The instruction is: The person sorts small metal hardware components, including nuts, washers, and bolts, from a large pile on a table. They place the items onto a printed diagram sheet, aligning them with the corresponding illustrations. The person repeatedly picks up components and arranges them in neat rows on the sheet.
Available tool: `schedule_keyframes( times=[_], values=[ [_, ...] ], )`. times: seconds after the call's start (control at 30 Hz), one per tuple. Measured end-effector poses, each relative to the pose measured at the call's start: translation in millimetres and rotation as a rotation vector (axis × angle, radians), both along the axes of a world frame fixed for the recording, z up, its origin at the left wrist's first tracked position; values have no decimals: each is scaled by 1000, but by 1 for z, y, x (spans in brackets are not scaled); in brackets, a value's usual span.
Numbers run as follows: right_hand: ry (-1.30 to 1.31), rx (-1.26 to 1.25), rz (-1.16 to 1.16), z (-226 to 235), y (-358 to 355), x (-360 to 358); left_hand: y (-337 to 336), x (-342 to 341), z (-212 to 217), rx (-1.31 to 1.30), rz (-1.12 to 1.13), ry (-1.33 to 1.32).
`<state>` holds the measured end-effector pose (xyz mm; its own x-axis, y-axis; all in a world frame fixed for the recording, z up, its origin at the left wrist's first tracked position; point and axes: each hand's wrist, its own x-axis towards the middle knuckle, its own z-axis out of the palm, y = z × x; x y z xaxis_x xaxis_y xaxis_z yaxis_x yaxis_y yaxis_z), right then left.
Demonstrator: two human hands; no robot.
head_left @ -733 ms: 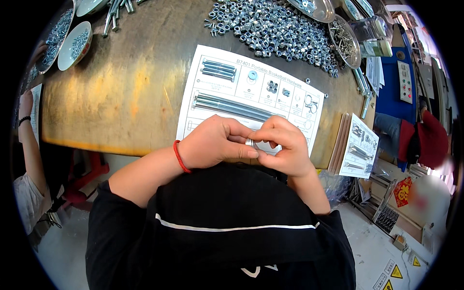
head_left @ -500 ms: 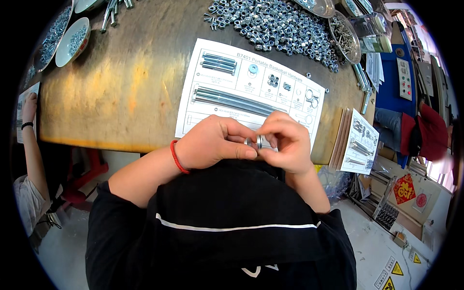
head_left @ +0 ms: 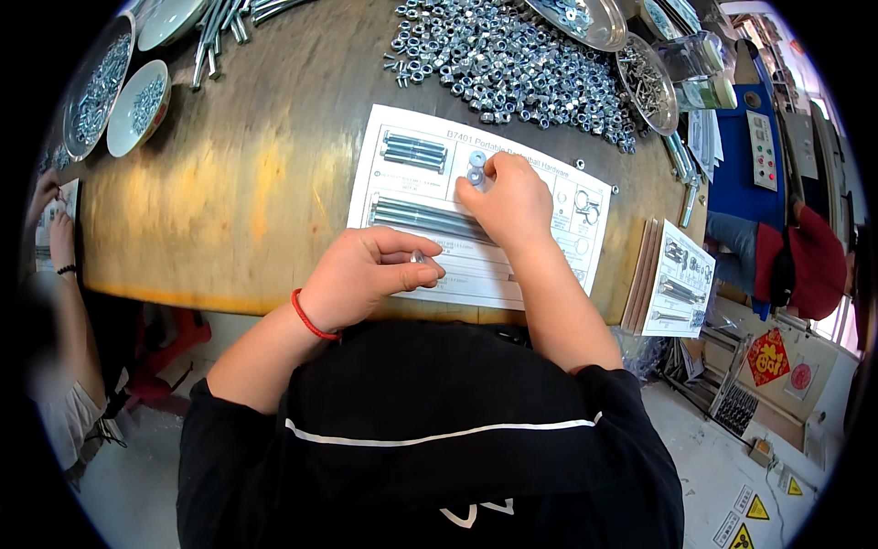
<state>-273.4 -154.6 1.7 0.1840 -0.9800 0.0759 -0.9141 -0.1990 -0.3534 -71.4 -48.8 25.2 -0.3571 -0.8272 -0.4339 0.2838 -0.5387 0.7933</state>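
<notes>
A white printed parts sheet (head_left: 412,197) lies on the wooden table (head_left: 238,192). Long steel bolts (head_left: 421,220) lie across the sheet. My left hand (head_left: 370,274), with a red band at the wrist, hovers over the sheet's near edge, its fingers closed on a small metal part (head_left: 419,258). My right hand (head_left: 508,197) reaches forward onto the sheet, fingertips at two round washers (head_left: 476,167) near its upper middle. Whether the fingers pinch a washer is hidden.
A big heap of steel nuts (head_left: 494,59) lies beyond the sheet. Metal bowls (head_left: 645,78) of hardware stand at the right, white bowls (head_left: 137,105) at the far left. A stack of printed sheets (head_left: 677,284) sits at the table's right edge. Another person's hands (head_left: 55,229) appear at the left.
My hands were together near my chest over the sheet's near edge. They have parted: the right hand moved forward to the washers, the left stayed back holding the small part.
</notes>
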Motion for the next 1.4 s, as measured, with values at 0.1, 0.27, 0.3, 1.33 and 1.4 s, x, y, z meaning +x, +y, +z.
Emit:
schedule_keyframes(
  times=[0.1, 0.27, 0.3, 1.33, 1.4],
  values=[
    [-150, 23, 88, 23, 12, -5, -10, -3, -2, 18, 70, 12],
    [-398, 160, 529, 57, 20, 4, -38, -17, -7, 81, 71, 148],
    [-424, 132, 517, 53, 5, 3, -43, -18, -1, 86, 48, 129],
    [-842, 233, -241, 40, 48, -171, -30, 79, -38, -672, 208, -936],
    [-922, 355, -163, 27, 75, -162, -2, 58, -33, -862, -45, -1015]
  ],
)
